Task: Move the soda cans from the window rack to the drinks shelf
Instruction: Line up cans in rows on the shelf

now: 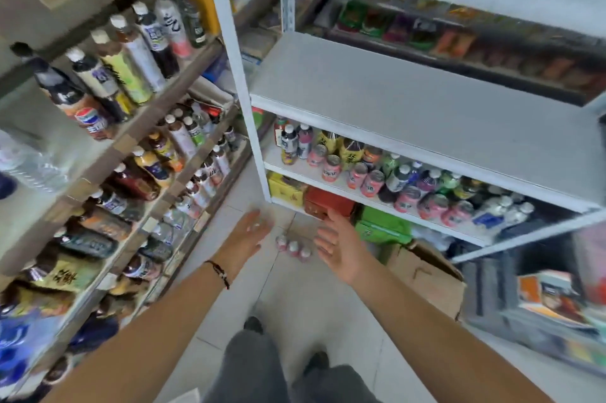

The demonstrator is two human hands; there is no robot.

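Tiled floor (295,287) between shelving: 3 pink soda cans (292,247) stand together; my left hand (248,235) and right hand (337,243) reach down, fingers spread, empty. More pink cans (370,182) line the white drinks shelf (426,127).

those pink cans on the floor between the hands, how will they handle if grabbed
The pink cans on the floor look like three small rigid cylinders standing close together, so they would probably stay stiff in a grip. Smooth sides may be slippery. If knocked over, they would likely roll on the tiled floor. Both hands are open.
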